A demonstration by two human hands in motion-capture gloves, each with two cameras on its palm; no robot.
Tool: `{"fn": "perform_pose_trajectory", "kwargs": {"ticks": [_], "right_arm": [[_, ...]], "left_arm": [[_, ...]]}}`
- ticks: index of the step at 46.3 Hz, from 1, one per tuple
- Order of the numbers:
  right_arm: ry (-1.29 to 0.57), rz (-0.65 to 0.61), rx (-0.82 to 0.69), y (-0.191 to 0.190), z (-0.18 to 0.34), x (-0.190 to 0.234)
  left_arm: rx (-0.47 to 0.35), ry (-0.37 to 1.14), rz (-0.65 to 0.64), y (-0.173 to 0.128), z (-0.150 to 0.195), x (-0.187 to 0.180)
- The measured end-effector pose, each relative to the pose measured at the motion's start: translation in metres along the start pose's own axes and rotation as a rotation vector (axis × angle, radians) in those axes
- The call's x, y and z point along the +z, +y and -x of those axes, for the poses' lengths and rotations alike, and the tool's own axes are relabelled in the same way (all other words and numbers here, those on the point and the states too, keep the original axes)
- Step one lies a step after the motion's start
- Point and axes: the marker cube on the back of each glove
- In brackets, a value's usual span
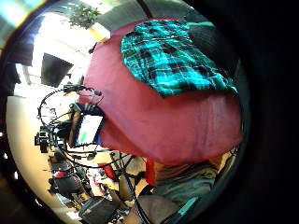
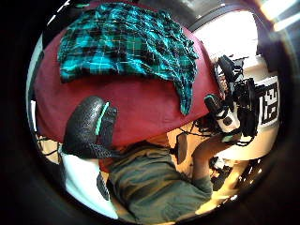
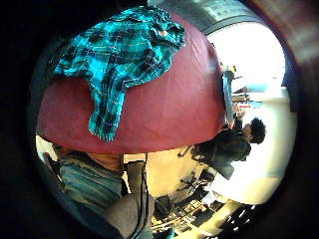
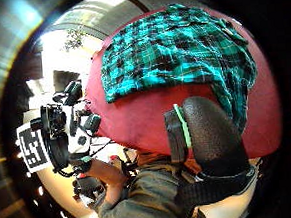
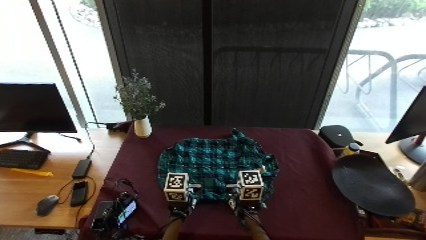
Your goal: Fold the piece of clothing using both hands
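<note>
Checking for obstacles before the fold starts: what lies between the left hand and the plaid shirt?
Only bare maroon tablecloth. The left thumb side palm view shows it between the left hand and the near edge of the plaid shirt.

Teal-black plaid shirt (image 5: 216, 162) spread flat, slightly rumpled, mid maroon tablecloth (image 5: 306, 165), one sleeve toward near edge.

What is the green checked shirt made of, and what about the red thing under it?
The shirt looks like soft woven fabric, maybe cotton flannel: its plaid is matte and it lies wrinkled. The tablecloth looks like plain dull maroon cloth, draping over the table edge.
</note>
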Motion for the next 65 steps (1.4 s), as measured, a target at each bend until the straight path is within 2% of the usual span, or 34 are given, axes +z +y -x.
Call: {"fn": "perform_pose_trajectory", "kwargs": {"ticks": [6,13,20,30,43,50,54,60,65], "right_arm": [[-0.017,-0.039,0.009,-0.006,0.001,0.002],[-0.034,-0.067,0.02,-0.001,0.004,-0.005],[-0.033,-0.049,0.026,-0.002,-0.002,0.004],[-0.026,-0.035,-0.002,0.0,0.004,0.002],[-0.019,-0.021,-0.022,0.0,-0.005,-0.003],[-0.003,0.003,0.008,0.0,-0.022,0.01],[-0.008,0.02,0.021,-0.001,-0.027,0.018],[-0.008,0.064,0.083,-0.023,-0.054,0.056],[-0.021,0.1,0.115,-0.034,-0.068,0.076]], "left_arm": [[0.007,0.011,-0.016,-0.011,-0.001,0.014],[0.021,0.016,-0.03,-0.01,-0.001,0.015],[0.007,0.007,-0.002,0.0,-0.004,0.011],[0.029,0.019,-0.002,-0.004,-0.002,0.019],[0.023,0.029,-0.032,0.002,0.005,0.001],[0.029,0.053,-0.074,-0.011,0.011,0.018],[0.016,0.04,-0.044,-0.013,0.016,0.027],[-0.012,0.002,0.015,-0.024,0.017,0.044],[0.001,0.002,0.064,-0.034,0.018,0.063]]}}
